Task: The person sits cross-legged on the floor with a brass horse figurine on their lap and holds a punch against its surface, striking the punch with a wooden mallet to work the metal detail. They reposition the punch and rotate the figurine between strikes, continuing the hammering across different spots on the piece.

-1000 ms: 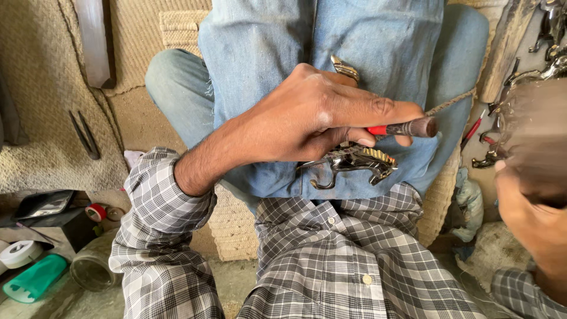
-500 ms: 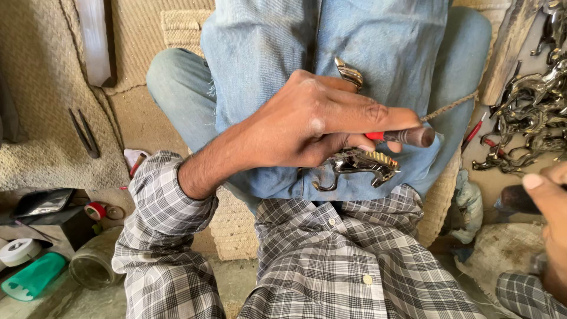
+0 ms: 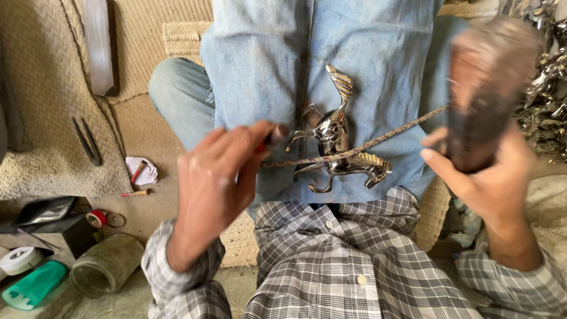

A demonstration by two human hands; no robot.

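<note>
Chrome horse figurine (image 3: 339,142) lies at frame centre on the denim lap, now uncovered. The left hand (image 3: 215,183), withdrawn leftward, grips a red-handled tool (image 3: 269,139); the right hand (image 3: 481,171) has raised a dark block (image 3: 487,82), fingers wrapped round it. A cord (image 3: 378,142) crosses the figurine.

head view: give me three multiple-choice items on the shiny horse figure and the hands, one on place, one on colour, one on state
1. Where does the horse figure lie?
A. on the lap, on blue denim
B. inside the glass jar
C. on the woven mat at left

2. What colour is the horse figure?
A. matte black
B. bright silver
C. green

3. What is the state of the right hand?
A. flat and empty
B. hidden from view
C. closed on a dark block

Answers: 1 A, it rests on the denim between the knees, under a cord. 2 B, its surface gleams like polished metal. 3 C, fingers wrap the dark block, blurred; the left hand grips a red-handled tool.
</note>
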